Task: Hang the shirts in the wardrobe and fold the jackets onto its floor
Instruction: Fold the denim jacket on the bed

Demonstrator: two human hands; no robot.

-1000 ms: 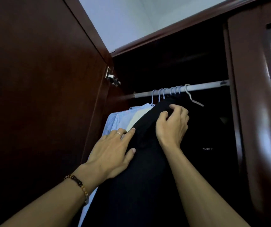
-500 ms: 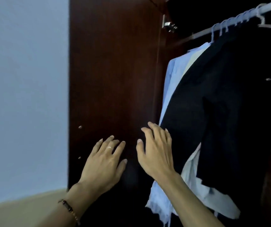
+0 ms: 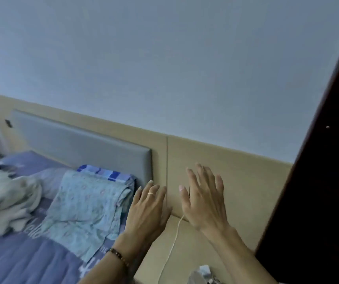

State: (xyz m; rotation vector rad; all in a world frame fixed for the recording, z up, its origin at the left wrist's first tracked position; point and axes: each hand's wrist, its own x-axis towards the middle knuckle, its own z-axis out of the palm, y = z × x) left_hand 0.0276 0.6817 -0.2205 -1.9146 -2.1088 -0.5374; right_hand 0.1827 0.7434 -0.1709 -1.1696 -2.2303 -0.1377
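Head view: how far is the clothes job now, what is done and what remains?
Done: cannot be judged here; only the dark wardrobe door edge shows, not its inside. In hand: nothing. The left hand and right hand are open and empty, raised toward the bed. Left: a pale crumpled garment and a light blue patterned cloth lie on the bed; whether shirts or jackets is unclear.
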